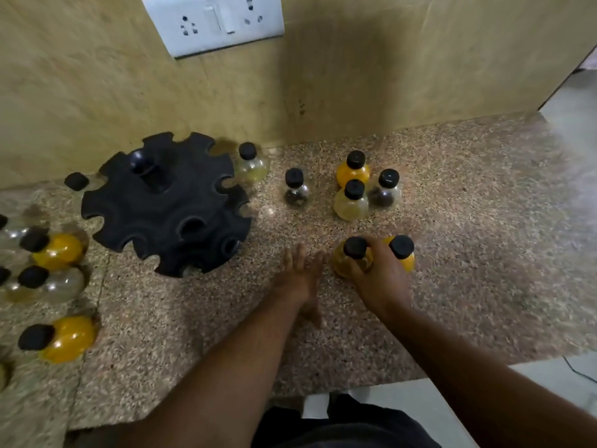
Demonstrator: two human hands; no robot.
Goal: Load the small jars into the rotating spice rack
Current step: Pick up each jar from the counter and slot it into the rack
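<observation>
The speckled stone bench [452, 221] carries the black rotating spice rack [168, 205], its slots empty. The right hand [378, 273] grips two black-capped jars [352, 253] together; the left hand [300, 276] lies flat, fingers spread. Other jars [353, 198] stand scattered around.

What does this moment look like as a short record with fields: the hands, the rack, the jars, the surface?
right hand: wrapped over two black-capped jars at once, a pale yellow jar and an orange jar
left hand: open, fingers spread, holding nothing, just left of those jars
rack: black, notched, its visible slots empty
loose jars: three clustered behind the hands, others singly and at the left edge
surface: speckled stone counter
wall: socket plate
</observation>
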